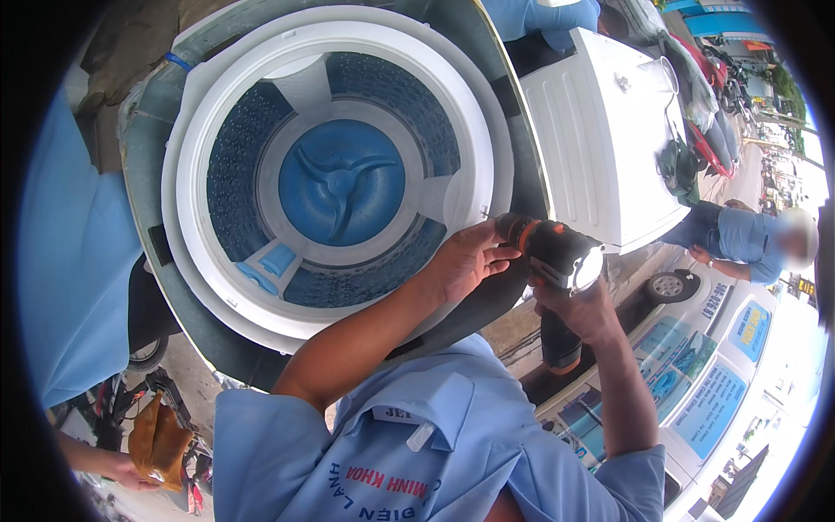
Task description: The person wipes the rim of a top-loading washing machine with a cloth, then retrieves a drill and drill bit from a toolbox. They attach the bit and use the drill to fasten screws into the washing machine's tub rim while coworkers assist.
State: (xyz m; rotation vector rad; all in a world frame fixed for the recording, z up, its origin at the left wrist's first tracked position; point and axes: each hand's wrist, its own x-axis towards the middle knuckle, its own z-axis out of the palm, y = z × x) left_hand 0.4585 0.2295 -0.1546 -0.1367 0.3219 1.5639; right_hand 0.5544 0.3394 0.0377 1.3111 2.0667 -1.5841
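A black cordless drill with an orange ring near its nose lies across the right rim of a top-load washing machine's tub. My right hand is wrapped round its grip, below the motor housing. The fingers of my left hand are curled at the drill's nose and touch it. That nose points at the white tub ring, where a small metal piece shows; its exact kind is too small to tell. Inside the drum sits a blue pulsator with curved fins.
A white appliance cabinet stands just right of the tub. A blue-clad person is close on the left, and a hand there is beside a brown pouch. A van, another person and motorbikes are to the right.
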